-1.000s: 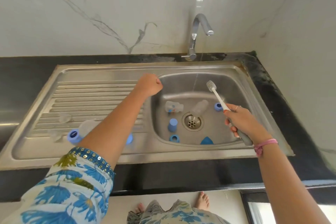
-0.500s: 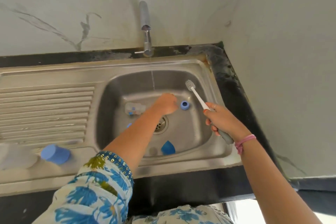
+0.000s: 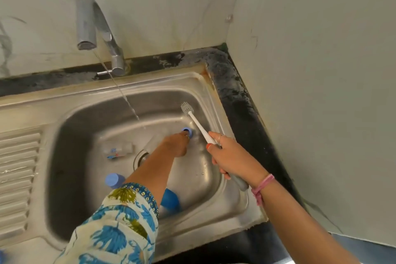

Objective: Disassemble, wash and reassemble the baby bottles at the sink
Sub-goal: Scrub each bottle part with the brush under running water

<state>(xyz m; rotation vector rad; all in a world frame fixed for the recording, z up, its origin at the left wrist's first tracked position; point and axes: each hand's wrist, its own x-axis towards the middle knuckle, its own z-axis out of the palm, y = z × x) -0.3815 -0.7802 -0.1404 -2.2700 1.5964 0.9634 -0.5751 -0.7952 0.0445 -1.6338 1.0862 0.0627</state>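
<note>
The blue ring (image 3: 186,131) lies on the sink (image 3: 128,96) floor near the back right corner, and my left hand (image 3: 176,144) reaches down to it, fingertips on its rim; whether they pinch it I cannot tell. Behind my forearm lie a clear bottle (image 3: 119,149) on its side and a blue cap (image 3: 114,180). My right hand (image 3: 230,159) grips the bottle brush (image 3: 198,123), fingers wrapped round its handle, bristles up. Water runs from the tap (image 3: 94,25) into the basin.
</note>
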